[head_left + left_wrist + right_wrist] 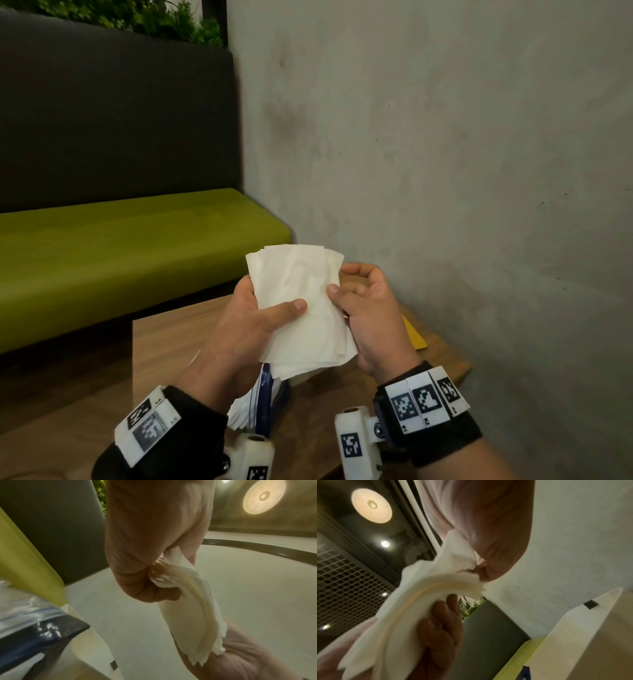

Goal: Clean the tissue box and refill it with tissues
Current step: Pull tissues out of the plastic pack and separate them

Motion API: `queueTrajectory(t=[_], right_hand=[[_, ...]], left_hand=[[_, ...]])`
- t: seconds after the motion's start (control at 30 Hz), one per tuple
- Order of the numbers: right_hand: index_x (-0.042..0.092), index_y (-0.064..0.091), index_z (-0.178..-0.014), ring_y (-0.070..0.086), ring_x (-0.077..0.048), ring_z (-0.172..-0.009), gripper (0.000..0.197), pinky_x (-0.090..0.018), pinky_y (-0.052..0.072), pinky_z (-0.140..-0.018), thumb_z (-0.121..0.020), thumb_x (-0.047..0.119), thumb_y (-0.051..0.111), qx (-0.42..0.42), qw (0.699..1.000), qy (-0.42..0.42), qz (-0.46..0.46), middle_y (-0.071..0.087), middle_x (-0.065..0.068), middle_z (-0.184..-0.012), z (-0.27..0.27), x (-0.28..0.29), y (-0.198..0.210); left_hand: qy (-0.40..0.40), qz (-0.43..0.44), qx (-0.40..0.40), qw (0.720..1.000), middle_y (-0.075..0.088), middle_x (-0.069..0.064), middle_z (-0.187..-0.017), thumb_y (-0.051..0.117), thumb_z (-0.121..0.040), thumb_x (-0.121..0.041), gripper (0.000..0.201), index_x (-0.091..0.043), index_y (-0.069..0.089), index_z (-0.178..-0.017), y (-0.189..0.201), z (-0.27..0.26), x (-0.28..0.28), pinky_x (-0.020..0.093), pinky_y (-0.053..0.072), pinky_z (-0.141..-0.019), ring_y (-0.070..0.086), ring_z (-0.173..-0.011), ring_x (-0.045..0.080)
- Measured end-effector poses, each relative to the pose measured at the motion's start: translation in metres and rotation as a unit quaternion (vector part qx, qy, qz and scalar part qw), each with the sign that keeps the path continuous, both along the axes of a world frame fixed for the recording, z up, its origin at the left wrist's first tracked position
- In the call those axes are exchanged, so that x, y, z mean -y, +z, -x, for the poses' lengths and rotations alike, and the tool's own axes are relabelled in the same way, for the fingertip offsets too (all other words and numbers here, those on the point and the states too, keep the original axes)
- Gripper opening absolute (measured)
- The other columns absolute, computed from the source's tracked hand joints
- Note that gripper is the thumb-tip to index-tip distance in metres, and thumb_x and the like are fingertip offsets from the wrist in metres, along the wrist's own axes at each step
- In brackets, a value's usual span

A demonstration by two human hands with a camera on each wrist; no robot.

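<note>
Both hands hold a stack of white tissues (301, 308) above the wooden worktop (164, 346). The left hand (250, 322) grasps its 9 o'clock edge, thumb across the front; the right hand (370, 308) pinches the 3 o'clock edge with curled fingers. Below, at 6 o'clock, lies a clear plastic tissue pack (260, 401). A yellow card (416, 337) rests by the wall.
</note>
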State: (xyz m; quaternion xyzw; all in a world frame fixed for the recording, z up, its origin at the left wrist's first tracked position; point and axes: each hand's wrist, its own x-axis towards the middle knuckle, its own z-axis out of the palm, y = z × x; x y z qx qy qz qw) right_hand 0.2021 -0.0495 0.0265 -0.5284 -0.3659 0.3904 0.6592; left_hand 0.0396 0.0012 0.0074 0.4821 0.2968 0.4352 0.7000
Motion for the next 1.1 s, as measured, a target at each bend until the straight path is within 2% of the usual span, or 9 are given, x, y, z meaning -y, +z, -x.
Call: queueTrajectory(t=[0.17,0.27,0.37,0.5,0.6,0.77,0.83,1.0,1.1], right_hand=[[0.018,0.058,-0.111,0.073,-0.022,-0.085,0.018,-0.043,0.061,-0.073,-0.096,0.007,0.058,0.021,1.0,0.007,0.007,0.077,-0.003,-0.093,0.01,0.004,0.0],[0.022,0.06,-0.109,0.072,-0.026,-0.092,0.017,-0.05,0.06,-0.079,-0.096,0.011,0.057,0.078,0.997,0.023,0.017,0.076,-0.004,-0.097,0.008,0.006,0.005],[0.025,0.058,-0.114,0.07,-0.026,-0.098,0.019,-0.048,0.059,-0.085,-0.096,0.023,0.061,0.148,0.987,0.062,0.025,0.072,-0.004,-0.108,0.011,0.008,0.007],[0.042,0.026,-0.14,0.065,-0.015,-0.107,0.073,-0.043,0.055,-0.094,-0.082,0.064,0.063,0.097,0.99,0.095,0.043,0.061,0.001,-0.126,0.004,0.008,0.007],[0.042,0.027,-0.14,0.066,-0.023,-0.11,0.096,-0.05,0.053,-0.097,-0.063,0.045,0.084,0.086,0.978,0.16,0.1,0.063,-0.003,-0.127,0.004,0.002,0.002],[0.021,0.057,-0.126,0.066,-0.037,-0.108,0.064,-0.06,0.052,-0.093,-0.064,0.006,0.064,0.057,0.979,0.184,0.071,0.07,-0.015,-0.117,0.002,-0.002,0.005],[0.027,0.06,-0.124,0.067,-0.031,-0.108,0.059,-0.057,0.052,-0.095,-0.07,0.006,0.063,0.092,0.979,0.174,0.058,0.073,-0.007,-0.114,-0.001,-0.002,0.008],[0.028,0.055,-0.127,0.069,-0.025,-0.107,0.044,-0.051,0.054,-0.095,-0.086,0.015,0.065,0.091,0.981,0.165,0.049,0.072,-0.003,-0.116,0.004,-0.002,0.005],[0.024,0.056,-0.118,0.072,-0.022,-0.098,0.019,-0.042,0.06,-0.082,-0.099,0.023,0.056,0.072,0.992,0.101,0.021,0.073,-0.005,-0.111,0.016,-0.001,0.003]], left_hand=[[0.034,-0.005,-0.029,0.999,0.07,0.003,-0.127,0.089,-0.074,-0.01,0.077,-0.026,0.05,-0.138,0.002,0.0,0.001,0.046,0.064,-0.075,0.073,-0.107,0.03],[0.042,-0.024,-0.05,0.998,0.068,-0.004,-0.12,0.082,-0.08,-0.001,0.07,-0.031,0.047,-0.133,0.002,0.0,0.004,0.033,0.061,-0.064,0.071,-0.102,0.023],[0.055,-0.034,-0.059,0.996,0.069,-0.001,-0.12,0.079,-0.083,0.0,0.065,-0.032,0.048,-0.131,0.0,-0.003,0.008,0.038,0.062,-0.073,0.072,-0.102,0.023],[0.07,-0.053,-0.065,0.994,0.069,-0.004,-0.122,0.081,-0.083,-0.005,0.068,-0.033,0.047,-0.135,0.004,-0.001,0.007,0.04,0.061,-0.079,0.071,-0.104,0.022],[0.013,-0.083,-0.058,0.995,0.073,-0.005,-0.12,0.085,-0.08,-0.009,0.071,-0.036,0.05,-0.135,0.008,0.004,0.008,0.039,0.063,-0.077,0.075,-0.102,0.019],[0.008,-0.149,-0.084,0.985,0.074,-0.014,-0.11,0.076,-0.086,0.003,0.066,-0.045,0.053,-0.125,0.012,0.007,0.009,0.032,0.063,-0.076,0.074,-0.102,0.012],[0.024,-0.158,-0.092,0.983,0.074,-0.017,-0.107,0.074,-0.087,0.002,0.064,-0.047,0.053,-0.122,0.013,0.009,0.007,0.029,0.062,-0.073,0.073,-0.1,0.01],[0.027,-0.107,-0.093,0.99,0.072,-0.016,-0.115,0.059,-0.102,-0.035,0.026,-0.053,0.051,-0.119,0.018,0.011,0.008,0.029,0.059,-0.075,0.073,-0.094,0.003],[0.07,-0.088,-0.079,0.991,0.07,-0.008,-0.117,0.065,-0.1,-0.024,0.029,-0.041,0.051,-0.119,0.018,0.005,0.011,0.029,0.061,-0.068,0.075,-0.091,0.007]])
